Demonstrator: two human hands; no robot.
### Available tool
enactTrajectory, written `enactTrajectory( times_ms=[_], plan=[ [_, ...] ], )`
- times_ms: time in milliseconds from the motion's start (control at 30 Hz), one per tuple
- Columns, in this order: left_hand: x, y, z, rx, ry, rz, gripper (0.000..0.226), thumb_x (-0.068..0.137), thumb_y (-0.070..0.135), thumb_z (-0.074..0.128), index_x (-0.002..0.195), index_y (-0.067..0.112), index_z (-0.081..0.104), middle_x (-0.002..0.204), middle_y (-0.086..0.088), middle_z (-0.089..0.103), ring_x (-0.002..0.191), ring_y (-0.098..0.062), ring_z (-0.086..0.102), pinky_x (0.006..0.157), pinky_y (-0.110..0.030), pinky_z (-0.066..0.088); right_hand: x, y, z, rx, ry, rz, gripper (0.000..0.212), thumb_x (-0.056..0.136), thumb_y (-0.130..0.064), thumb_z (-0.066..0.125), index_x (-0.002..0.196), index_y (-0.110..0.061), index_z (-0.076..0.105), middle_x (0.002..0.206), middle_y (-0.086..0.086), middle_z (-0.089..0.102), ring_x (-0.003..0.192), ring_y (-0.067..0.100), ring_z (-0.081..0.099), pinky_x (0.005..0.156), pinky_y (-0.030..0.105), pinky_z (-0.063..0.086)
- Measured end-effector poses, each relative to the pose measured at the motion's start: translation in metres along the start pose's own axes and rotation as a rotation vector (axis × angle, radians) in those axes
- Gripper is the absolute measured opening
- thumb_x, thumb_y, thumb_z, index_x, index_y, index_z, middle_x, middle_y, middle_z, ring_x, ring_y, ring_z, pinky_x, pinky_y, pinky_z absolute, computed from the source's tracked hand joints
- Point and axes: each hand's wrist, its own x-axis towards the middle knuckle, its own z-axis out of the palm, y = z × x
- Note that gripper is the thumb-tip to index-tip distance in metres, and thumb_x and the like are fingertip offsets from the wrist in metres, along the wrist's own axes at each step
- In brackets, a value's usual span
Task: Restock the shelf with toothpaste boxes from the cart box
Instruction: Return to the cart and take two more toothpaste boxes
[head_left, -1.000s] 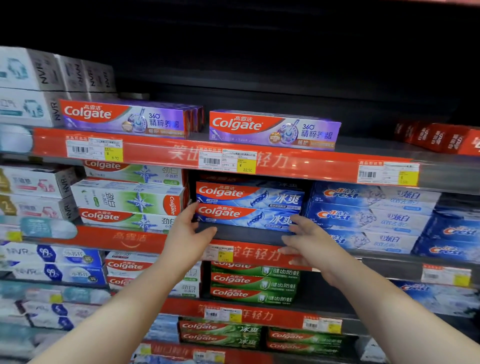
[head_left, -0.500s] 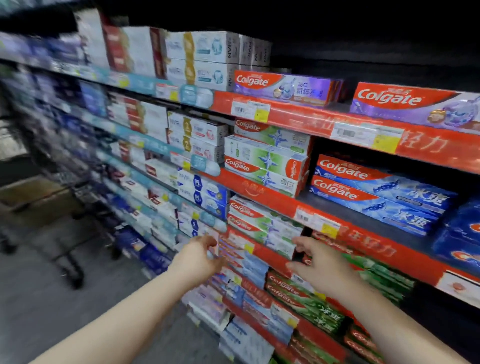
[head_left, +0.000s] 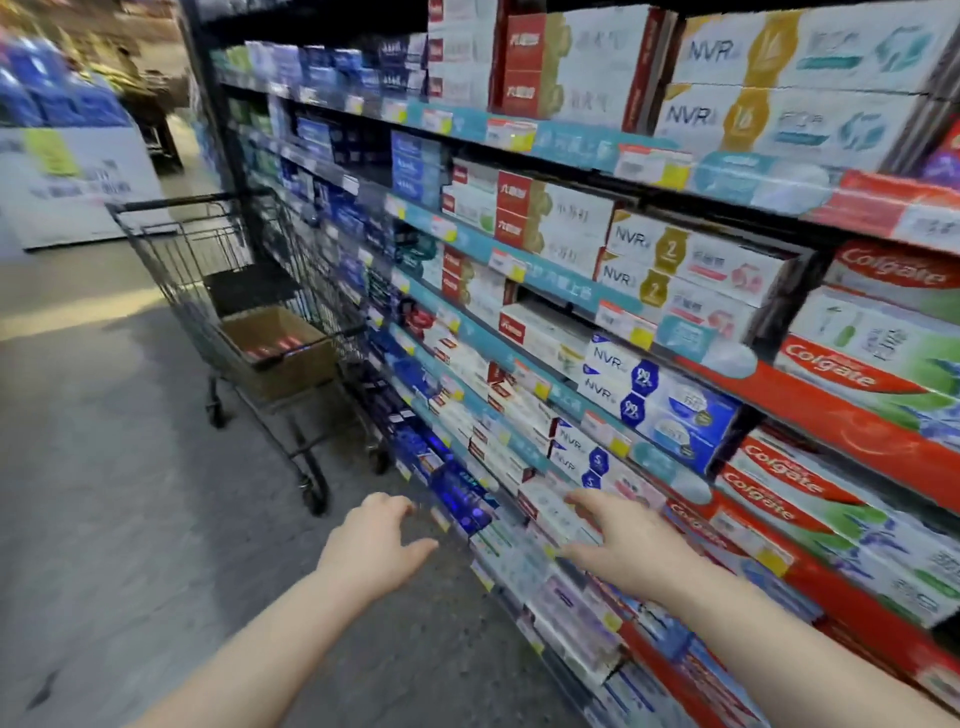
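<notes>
A dark wire shopping cart (head_left: 171, 249) stands in the aisle at the left, close against the shelving. Inside it sits an open cardboard box (head_left: 291, 358) with red toothpaste boxes (head_left: 270, 347) lying at its bottom. Both my hands are empty with fingers spread. My left hand (head_left: 371, 545) hovers over the floor, well short of the cart. My right hand (head_left: 623, 551) is beside the lower shelves, in front of white toothpaste boxes. Colgate boxes (head_left: 831, 358) fill the red-edged shelves on the right.
Long shelving (head_left: 519, 260) packed with NVR and other toothpaste boxes runs from right foreground to the far left. A blue-and-white display stand (head_left: 67, 171) stands beyond the cart. Grey floor (head_left: 104, 519) spreads between me and the cart.
My view has swung left from the Colgate shelf toward the aisle and cart. Both hands have left the shelf edge and dropped lower, empty.
</notes>
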Motion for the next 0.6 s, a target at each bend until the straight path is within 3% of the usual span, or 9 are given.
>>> enactTrajectory(
  times_ms=[267,600],
  plan=[
    [0.052,-0.124,-0.069,-0.093,0.051,-0.133,0.055,0.08,0.05,0.057,0.127,0.022,0.048,0.136,-0.006,0.046,0.123,-0.026,0.047,0.102,-0.037,0.041,0.118,-0.139,0.041,-0.023,-0.118,-0.144,0.06,0.083,-0.041,0.058,0.137,-0.028,0.034,0.142,-0.004,0.045,0.127,0.017,0.046,0.101,0.031,0.042],
    [0.131,-0.239,-0.105,-0.106,0.054,-0.326,0.059,0.08,0.053,0.056,0.129,0.021,0.045,0.136,-0.007,0.045,0.125,-0.026,0.044,0.104,-0.039,0.04,0.276,-0.243,0.07,-0.079,-0.218,-0.285,0.065,0.08,-0.044,0.061,0.137,-0.029,0.034,0.14,-0.003,0.047,0.127,0.018,0.046,0.104,0.036,0.04]
  ],
)
